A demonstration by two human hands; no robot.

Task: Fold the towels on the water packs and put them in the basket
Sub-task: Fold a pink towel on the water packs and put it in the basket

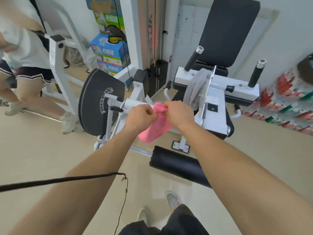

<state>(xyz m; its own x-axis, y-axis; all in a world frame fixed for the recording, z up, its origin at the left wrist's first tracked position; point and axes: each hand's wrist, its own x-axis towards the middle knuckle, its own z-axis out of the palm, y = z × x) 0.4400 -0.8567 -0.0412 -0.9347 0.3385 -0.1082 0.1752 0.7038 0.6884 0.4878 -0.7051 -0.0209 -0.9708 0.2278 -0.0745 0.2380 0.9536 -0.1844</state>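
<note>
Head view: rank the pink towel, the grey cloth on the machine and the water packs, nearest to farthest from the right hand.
1. The pink towel, pinched by the right hand.
2. The grey cloth, draped on the machine just beyond the hand.
3. The water packs, far off to the right.

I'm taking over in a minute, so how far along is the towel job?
Done: nothing shows as finished; no basket or folded towel is in view. In hand: the left hand and right hand pinch the top of a pink towel, which hangs bunched in the air, not yet folded. Left: fold it and basket it; the water packs at the right edge are too blurred to show any more towels.
</note>
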